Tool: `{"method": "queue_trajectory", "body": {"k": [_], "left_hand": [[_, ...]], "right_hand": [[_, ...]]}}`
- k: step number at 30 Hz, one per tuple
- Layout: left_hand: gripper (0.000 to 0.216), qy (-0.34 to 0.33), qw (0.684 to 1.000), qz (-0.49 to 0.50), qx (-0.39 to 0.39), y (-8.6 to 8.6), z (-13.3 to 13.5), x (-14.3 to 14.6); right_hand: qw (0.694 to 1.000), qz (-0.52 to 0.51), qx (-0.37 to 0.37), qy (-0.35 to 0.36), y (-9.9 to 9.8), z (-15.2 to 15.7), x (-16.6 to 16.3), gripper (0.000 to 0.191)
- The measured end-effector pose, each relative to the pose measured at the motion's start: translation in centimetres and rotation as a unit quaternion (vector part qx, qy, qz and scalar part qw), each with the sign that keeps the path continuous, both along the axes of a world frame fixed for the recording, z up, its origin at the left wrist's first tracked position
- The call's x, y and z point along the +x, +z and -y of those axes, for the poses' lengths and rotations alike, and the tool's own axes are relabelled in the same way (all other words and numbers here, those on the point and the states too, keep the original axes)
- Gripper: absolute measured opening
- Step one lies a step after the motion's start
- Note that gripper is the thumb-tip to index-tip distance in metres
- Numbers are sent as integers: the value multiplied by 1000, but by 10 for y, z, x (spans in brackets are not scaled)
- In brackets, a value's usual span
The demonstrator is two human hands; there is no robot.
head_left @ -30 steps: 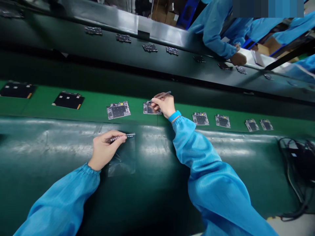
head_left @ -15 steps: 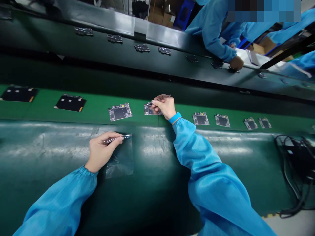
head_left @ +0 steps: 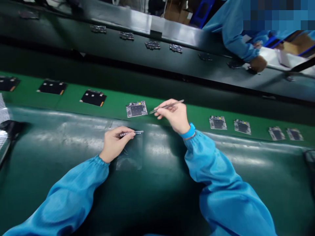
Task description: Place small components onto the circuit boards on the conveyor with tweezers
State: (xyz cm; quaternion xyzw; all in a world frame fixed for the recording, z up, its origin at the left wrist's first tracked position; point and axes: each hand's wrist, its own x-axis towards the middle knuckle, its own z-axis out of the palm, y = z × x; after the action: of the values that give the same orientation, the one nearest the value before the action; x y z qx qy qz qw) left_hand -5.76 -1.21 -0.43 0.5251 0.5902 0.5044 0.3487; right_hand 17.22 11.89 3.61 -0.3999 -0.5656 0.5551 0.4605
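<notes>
Right hand [head_left: 175,114]: I've got tweezers [head_left: 172,105] in a narrow, pen-like pinch, tips pointing left and slightly toward me. Tips sit just beside the right edge of the nearest board [head_left: 136,109]; can't tell if they touch it, or whether the two tips are apart or together. Blue band [head_left: 188,131] on that wrist.

Left hand [head_left: 114,144]: thumb and fingers pinched on a thin strip [head_left: 138,131] with a row of white spots, its right end sticking out past my thumb. Clear film [head_left: 129,163] below the strip, over the dark green ledge [head_left: 162,196]; can't tell if the two are joined. Strip is nearer me than the board, well apart from it.

Board lies flat on the green belt [head_left: 115,101], yellow patch near its far edge, dark block in the middle. Left of it, three black panels [head_left: 93,97] with pale squares, the leftmost cut off by the view. Right, past my right hand, four more boards [head_left: 218,122]. Across the way, a row of blurry dark boards [head_left: 152,45]; a co-worker's hand [head_left: 258,64] is down among them, upper right.
</notes>
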Motion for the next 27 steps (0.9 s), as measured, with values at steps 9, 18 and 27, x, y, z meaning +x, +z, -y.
{"method": "queue_trajectory", "body": {"k": [9, 18, 27], "left_hand": [[8, -12, 1000, 25, 15, -2, -2, 0], [9, -18, 1000, 25, 5, 2, -3, 1], [9, -16, 1000, 24, -5, 2, -2, 1]], "right_hand": [[991, 14, -45, 125, 13, 52, -40, 31], [990, 40, -40, 126, 12, 52, -40, 24], [993, 35, -40, 102, 13, 43, -36, 25]]}}
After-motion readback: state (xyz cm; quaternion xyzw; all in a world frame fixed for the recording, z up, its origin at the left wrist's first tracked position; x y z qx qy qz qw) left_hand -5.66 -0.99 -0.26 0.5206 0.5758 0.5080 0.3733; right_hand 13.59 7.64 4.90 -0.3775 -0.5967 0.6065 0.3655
